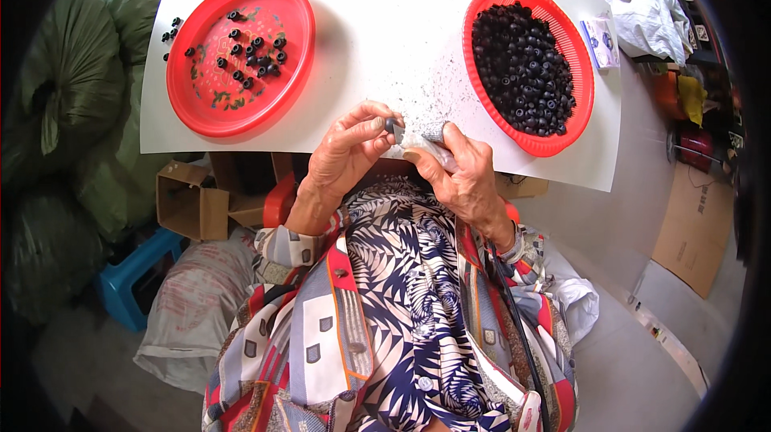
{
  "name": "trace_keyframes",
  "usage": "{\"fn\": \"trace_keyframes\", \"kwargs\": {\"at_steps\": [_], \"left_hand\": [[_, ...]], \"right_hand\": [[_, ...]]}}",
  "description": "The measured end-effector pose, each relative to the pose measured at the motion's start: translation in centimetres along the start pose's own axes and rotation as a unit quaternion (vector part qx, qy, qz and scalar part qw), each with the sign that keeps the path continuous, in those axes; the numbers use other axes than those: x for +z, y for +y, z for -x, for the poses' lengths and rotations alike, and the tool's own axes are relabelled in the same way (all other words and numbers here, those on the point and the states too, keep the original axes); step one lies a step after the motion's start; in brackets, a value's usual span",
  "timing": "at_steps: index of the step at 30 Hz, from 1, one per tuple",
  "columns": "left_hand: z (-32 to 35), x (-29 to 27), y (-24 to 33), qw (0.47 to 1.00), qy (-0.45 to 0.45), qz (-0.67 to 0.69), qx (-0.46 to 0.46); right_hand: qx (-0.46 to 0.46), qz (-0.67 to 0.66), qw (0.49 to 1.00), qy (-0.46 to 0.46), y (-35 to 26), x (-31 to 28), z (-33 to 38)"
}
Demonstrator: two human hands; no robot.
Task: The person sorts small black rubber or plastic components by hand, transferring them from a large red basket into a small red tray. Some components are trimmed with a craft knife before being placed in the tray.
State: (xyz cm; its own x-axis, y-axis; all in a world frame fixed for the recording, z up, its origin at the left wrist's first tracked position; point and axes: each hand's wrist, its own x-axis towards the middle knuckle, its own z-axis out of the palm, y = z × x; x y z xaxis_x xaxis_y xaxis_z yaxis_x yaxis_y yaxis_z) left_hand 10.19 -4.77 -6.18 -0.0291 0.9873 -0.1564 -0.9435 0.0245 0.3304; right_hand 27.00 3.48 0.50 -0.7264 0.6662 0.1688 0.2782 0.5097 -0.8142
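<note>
At the near edge of the white table (385, 22), my left hand (347, 149) pinches a small black round cap-like part (390, 124) between thumb and fingertips. My right hand (468, 177) is closed around a tool wrapped in whitish plastic (430, 148), with a short flat grey end pointing at the black part. That end almost meets the part; whether they touch I cannot tell. A red round tray (301, 55) at the left holds several similar black parts. At the right, a red slotted basket (584, 83) is heaped with many more.
Dark crumbs (430, 95) lie scattered on the table between the tray and basket. A small box (600, 42) stands beside the basket. Left of the table are green sacks (76, 79), cardboard boxes (191, 201) and a blue stool (120, 291). A cardboard sheet (695, 227) lies at the right.
</note>
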Motion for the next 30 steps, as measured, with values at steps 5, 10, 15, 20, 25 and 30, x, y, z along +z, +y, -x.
{"fn": "trace_keyframes", "kwargs": {"at_steps": [5,10,15,20,25,30], "left_hand": [[0.0,0.0,-0.1,1.0,0.006,-0.007,0.004],[-0.1,0.1,0.1,0.999,0.018,-0.026,-0.008],[-0.1,0.1,0.2,0.999,0.016,-0.023,-0.015],[-0.1,-0.2,0.3,0.999,0.019,-0.037,-0.014],[0.2,-0.3,0.8,0.998,0.003,-0.056,-0.02],[0.7,-0.4,1.5,0.994,0.004,-0.106,0.015]], "right_hand": [[-0.009,0.022,1.0,-0.009,0.0,0.0,0.0],[-0.004,0.028,1.0,-0.013,-0.1,-0.1,0.0],[-0.007,0.032,0.999,-0.01,-0.1,0.0,0.0],[-0.004,0.031,0.999,-0.016,-0.2,0.0,0.0],[-0.01,0.03,0.999,-0.026,0.0,0.2,0.0],[-0.035,0.003,0.999,-0.031,0.0,0.8,-0.4]]}}
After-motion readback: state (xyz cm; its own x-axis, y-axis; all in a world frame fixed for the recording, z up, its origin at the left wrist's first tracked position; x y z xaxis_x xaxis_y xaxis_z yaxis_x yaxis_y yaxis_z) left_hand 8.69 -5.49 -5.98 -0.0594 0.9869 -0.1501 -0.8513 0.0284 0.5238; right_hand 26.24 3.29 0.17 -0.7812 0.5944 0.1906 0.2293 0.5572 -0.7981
